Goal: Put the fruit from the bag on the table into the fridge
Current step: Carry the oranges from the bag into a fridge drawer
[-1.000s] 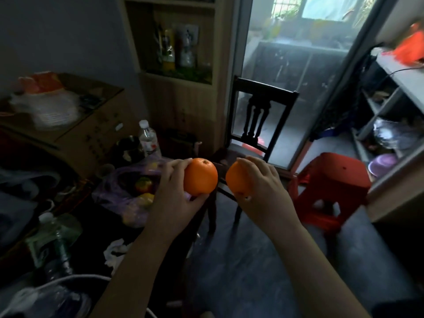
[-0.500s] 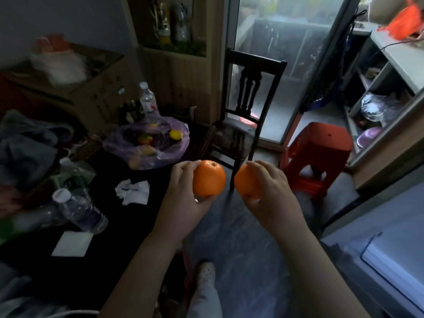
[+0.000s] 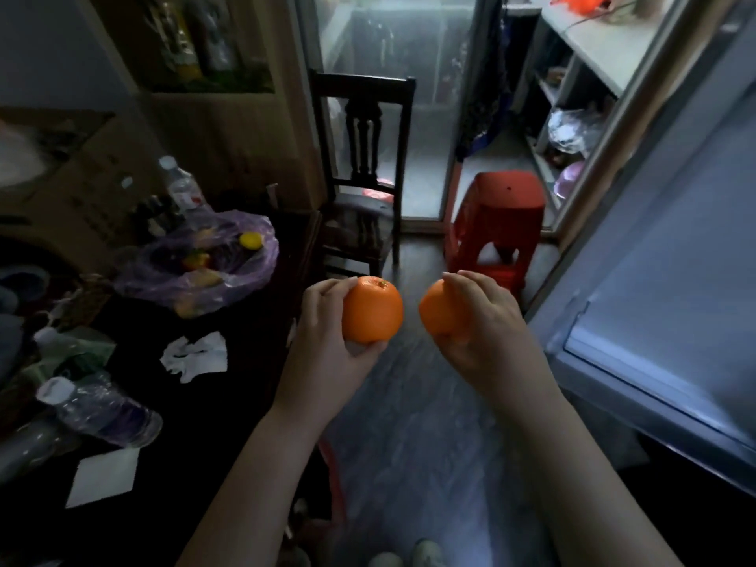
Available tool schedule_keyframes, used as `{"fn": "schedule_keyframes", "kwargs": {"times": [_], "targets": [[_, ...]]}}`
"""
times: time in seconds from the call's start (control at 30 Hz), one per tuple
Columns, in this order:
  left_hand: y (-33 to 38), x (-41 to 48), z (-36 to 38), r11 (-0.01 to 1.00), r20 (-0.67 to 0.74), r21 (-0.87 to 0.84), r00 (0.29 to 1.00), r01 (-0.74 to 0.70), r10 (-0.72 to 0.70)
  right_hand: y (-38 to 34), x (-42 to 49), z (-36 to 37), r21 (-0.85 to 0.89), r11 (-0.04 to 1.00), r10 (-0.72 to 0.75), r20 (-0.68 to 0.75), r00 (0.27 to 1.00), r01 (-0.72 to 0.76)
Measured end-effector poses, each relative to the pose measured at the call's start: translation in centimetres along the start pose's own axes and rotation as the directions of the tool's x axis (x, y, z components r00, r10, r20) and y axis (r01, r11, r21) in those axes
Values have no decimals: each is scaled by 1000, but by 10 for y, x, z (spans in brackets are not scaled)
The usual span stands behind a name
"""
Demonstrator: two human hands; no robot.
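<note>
Oranges, two: left hand (image 3: 327, 337) cups one orange (image 3: 371, 309); right hand (image 3: 487, 333) wraps the second orange (image 3: 439, 311), a gap between them over bare floor (image 3: 409, 423). Fridge (image 3: 654, 300) edge just right. Table (image 3: 204, 403) edge left; purple bag (image 3: 212, 259) of fruit beyond. Chair (image 3: 364, 190), red stool (image 3: 497, 223) farther ahead.

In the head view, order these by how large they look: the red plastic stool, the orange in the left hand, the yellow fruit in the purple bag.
1. Red plastic stool
2. Orange in the left hand, though nearer the camera
3. Yellow fruit
</note>
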State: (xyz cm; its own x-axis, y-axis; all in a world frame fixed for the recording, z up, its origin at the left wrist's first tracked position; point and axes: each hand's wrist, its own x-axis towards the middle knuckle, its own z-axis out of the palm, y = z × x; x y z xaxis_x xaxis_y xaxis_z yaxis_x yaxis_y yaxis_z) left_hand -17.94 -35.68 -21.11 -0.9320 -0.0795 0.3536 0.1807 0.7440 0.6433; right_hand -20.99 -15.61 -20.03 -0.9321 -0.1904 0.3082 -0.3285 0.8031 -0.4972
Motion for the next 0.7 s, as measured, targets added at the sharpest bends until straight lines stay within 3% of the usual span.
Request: {"fn": "schedule_keyframes", "kwargs": {"times": [0.3,0.57,0.7], "targets": [[30,-23,48,968,177,-173,961,-181,211,25,-79,-27,-33,969,244,-66,968,-246],[118,-45,89,879,320,-346,840,-329,439,52,-160,-99,-102,882,422,-261,868,-460],[181,-62,113,815,320,-429,779,-389,540,67,-205,-152,-134,846,444,-359,821,-516]]}}
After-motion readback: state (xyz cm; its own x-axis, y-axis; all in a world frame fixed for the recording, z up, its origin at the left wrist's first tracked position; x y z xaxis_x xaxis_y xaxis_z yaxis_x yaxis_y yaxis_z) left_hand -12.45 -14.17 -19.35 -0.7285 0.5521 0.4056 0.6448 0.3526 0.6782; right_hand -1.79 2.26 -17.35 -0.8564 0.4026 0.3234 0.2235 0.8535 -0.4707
